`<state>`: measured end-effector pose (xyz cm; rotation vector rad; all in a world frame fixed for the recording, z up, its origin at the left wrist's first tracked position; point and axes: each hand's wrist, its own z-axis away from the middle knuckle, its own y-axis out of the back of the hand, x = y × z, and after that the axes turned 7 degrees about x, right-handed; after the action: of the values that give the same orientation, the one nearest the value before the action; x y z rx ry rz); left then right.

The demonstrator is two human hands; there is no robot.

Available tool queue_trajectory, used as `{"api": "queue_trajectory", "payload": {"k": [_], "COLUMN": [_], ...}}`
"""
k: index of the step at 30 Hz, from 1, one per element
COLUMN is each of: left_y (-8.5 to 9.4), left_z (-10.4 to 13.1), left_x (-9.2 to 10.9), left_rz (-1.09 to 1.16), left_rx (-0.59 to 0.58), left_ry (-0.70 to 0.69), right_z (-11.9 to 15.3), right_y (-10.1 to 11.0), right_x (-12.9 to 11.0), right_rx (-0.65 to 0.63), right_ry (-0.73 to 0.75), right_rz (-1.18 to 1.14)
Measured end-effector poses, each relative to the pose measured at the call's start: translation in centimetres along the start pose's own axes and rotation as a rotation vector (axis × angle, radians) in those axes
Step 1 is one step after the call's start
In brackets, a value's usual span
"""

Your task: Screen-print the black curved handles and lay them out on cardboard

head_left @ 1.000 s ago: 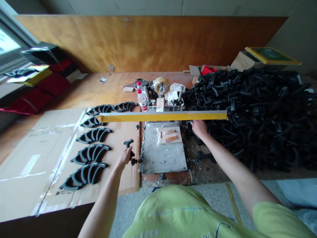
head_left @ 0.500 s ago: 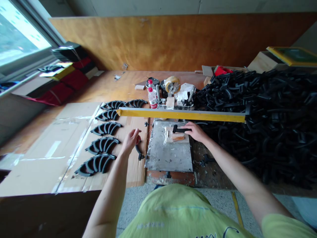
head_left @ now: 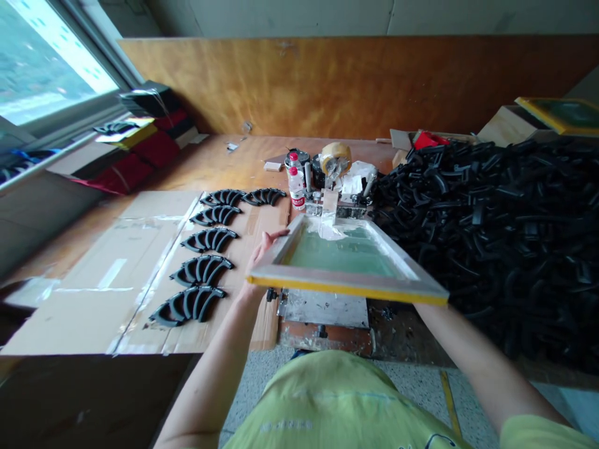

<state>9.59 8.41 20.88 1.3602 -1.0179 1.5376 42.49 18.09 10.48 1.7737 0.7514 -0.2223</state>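
Head view: The grey rectangular screen frame with green mesh and yellow near edge point(head_left: 346, 280) sits tilted above the flat metal plate point(head_left: 322, 310). The left hand point(head_left: 259, 254) is at its left rail, visible fingers apart. The frame hides the right hand; its finger state cannot be determined.

Frame point(head_left: 349, 282): pale grey above, yellow along the near edge
Mesh point(head_left: 346, 252): translucent green, whitish at the far end
Curved parts point(head_left: 201, 271): black
Cardboard point(head_left: 105, 280): tan
Shirt point(head_left: 322, 399): yellow-green, dark script low down
Backboard point(head_left: 327, 87): orange-brown, mottled
Bottle caps point(head_left: 293, 171): red
Floor point(head_left: 402, 386): grey, speckled
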Motion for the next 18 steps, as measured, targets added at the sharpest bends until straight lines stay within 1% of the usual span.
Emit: {"api": "queue_trajectory", "payload": {"k": [2, 3, 4, 5, 6, 8, 10, 11, 12, 13, 14, 16, 18], "left_y": [1.2, 1.7, 2.0, 2.2, 2.3, 2.3, 2.2, 2.2, 2.2, 2.2, 2.2, 2.1, 2.0], "left_z": [1.5, 2.1, 2.5, 2.8, 2.9, 2.7, 2.3, 2.1, 2.0, 2.0, 2.1, 2.5, 2.9], "left_x": [-2.1, -3.5, -5.0, -6.5, -8.1, -11.0, -13.0, -13.5, -13.7, -13.6, -13.2, -11.6, -9.2], "left_rz": [-0.081, -0.105, -0.113, -0.11, -0.108, -0.128, -0.145, -0.142, -0.136, -0.127, -0.117, -0.093, -0.049], "left_rx": [-0.043, -0.061, -0.076, -0.081, -0.08, -0.056, -0.028, -0.022, -0.021, -0.022, -0.027, -0.043, -0.057], "left_ry": [0.137, 0.189, 0.226, 0.251, 0.269, 0.279, 0.273, 0.275, 0.28, 0.288, 0.298, 0.314, 0.327], "right_z": [-1.5, -2.5, -3.5, -4.5, -5.6, -7.4, -8.8, -9.3, -9.6, -9.7, -9.6, -8.8, -7.0], "right_y": [1.8, 2.4, 2.6, 2.4, 1.9, 0.0, -1.9, -2.6, -3.0, -3.1, -2.8, -1.3, 0.9], "right_x": [1.0, 1.0, 0.5, -0.5, -1.8, -5.2, -8.3, -9.4, -10.1, -10.4, -10.1, -8.0, -4.5], "right_rx": [0.138, 0.197, 0.244, 0.269, 0.265, 0.18, 0.057, 0.012, -0.012, -0.009, 0.017, 0.121, 0.253], "right_ry": [-0.103, -0.124, -0.118, -0.078, -0.007, 0.155, 0.242, 0.259, 0.267, 0.267, 0.261, 0.22, 0.109], "right_rz": [0.035, 0.048, 0.052, 0.053, 0.055, 0.082, 0.126, 0.141, 0.147, 0.144, 0.134, 0.1, 0.076]}}
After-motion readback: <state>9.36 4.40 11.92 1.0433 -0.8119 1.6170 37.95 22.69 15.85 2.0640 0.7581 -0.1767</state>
